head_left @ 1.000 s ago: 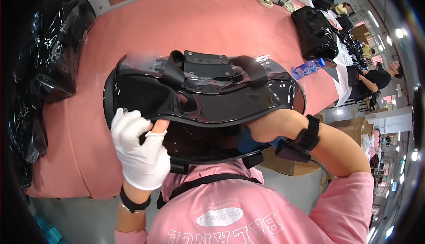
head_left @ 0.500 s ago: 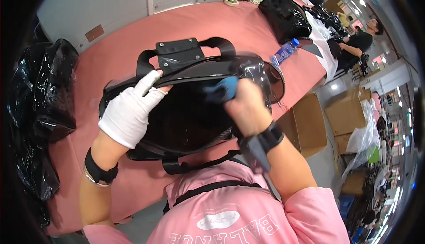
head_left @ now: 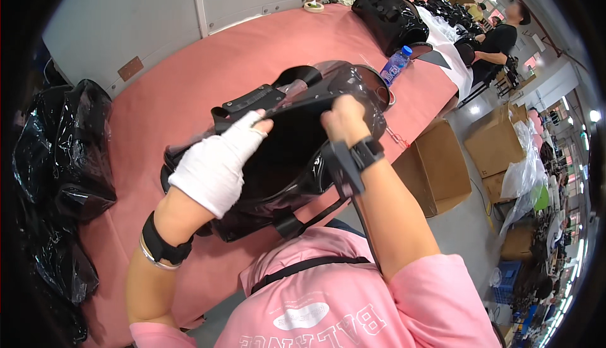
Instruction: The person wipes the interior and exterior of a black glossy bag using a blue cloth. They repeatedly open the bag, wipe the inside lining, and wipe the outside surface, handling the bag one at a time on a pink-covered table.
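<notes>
A glossy black handbag (head_left: pixel 278 187) lies tilted on the pink-covered table, its mouth gaping toward me and its inside dark. My left hand (head_left: pixel 214 165), in a white glove with bare fingertips showing, pinches the far rim of the mouth near the handle's flat riveted black wrap (head_left: pixel 252 100). At the right end of the mouth is my right hand (head_left: pixel 346 119), bare and closed, its fingers partly hidden at the rim. Whatever it holds does not show, and the blue cloth seen earlier is out of sight. Black bands circle both wrists.
Several shiny black bags (head_left: pixel 85 140) are piled along the left edge. A drink bottle (head_left: pixel 396 65) with a blue cap, a tape roll (head_left: pixel 314 7) and another black bag (head_left: pixel 390 20) stand farther back. An open carton (head_left: pixel 435 171) sits right of the table; a co-worker (head_left: pixel 499 42) is beyond.
The bag has turned, its right end swinging away from me. My right hand has gone to the rim, and the blue cloth has dropped from view. My left hand keeps the rim, shifted right.
</notes>
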A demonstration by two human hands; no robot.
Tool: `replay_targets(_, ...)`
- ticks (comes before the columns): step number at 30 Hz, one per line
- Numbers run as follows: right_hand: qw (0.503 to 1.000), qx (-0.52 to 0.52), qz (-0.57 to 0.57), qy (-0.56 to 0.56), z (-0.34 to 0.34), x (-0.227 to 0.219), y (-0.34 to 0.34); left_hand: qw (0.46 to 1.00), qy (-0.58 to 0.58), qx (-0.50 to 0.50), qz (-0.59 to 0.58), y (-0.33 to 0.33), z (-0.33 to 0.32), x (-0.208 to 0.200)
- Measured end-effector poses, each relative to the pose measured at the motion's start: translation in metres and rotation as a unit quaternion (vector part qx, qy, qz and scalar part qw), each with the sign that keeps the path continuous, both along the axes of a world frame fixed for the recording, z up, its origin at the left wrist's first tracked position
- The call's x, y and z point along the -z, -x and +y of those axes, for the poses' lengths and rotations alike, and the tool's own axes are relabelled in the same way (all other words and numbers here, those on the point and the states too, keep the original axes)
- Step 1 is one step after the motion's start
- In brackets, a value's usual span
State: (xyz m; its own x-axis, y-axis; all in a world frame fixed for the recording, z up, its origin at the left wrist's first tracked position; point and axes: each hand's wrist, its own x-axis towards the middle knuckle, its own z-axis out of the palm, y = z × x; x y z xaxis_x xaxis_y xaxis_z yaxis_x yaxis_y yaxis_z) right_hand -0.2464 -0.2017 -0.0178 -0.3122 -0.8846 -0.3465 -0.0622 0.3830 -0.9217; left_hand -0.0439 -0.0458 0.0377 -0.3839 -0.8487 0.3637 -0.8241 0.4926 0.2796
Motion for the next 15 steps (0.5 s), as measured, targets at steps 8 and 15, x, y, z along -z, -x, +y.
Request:
replay_targets(8,0.938,-0.218,-0.269,-0.004,0.075,0.003,-0.096,0.997,0.015,-0.072,-0.001,-0.019,-0.009,0.006)
replay_targets(15,0.886,-0.261,-0.365,-0.115,0.096,-0.014,-0.113,0.998,0.057,-0.037,0.013,-0.024,-0.002,0.004)
